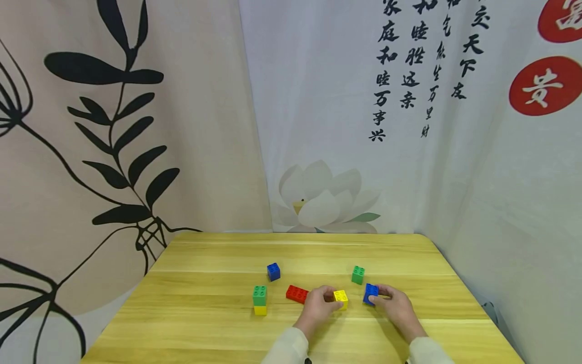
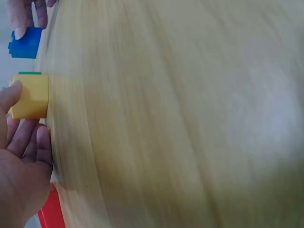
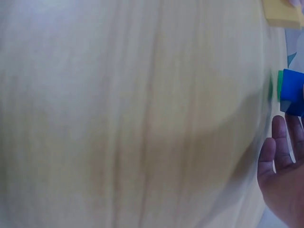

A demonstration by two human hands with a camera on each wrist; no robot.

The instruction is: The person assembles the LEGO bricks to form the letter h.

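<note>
My left hand [image 1: 317, 309] pinches a yellow toy brick [image 1: 341, 299] between thumb and fingers. In the left wrist view the thumb lies across a side of that yellow brick [image 2: 32, 96]. To its right, my right hand [image 1: 398, 309] holds a blue toy brick [image 1: 370, 293], tilted a little. The two held bricks are apart, with a short gap between them. Beside the left hand's knuckles lies a longer red brick [image 1: 297, 293], its right end partly hidden by the hand. In the right wrist view the blue brick [image 3: 292, 92] is cut by the frame's edge.
A green brick [image 1: 259, 294] sits joined with a yellow brick [image 1: 260, 310] on the left. Farther back stand another blue brick [image 1: 273, 272] and a green brick [image 1: 358, 274]. Everything is on a wooden table [image 1: 204, 333], with a printed curtain [image 1: 213, 126] behind its far edge.
</note>
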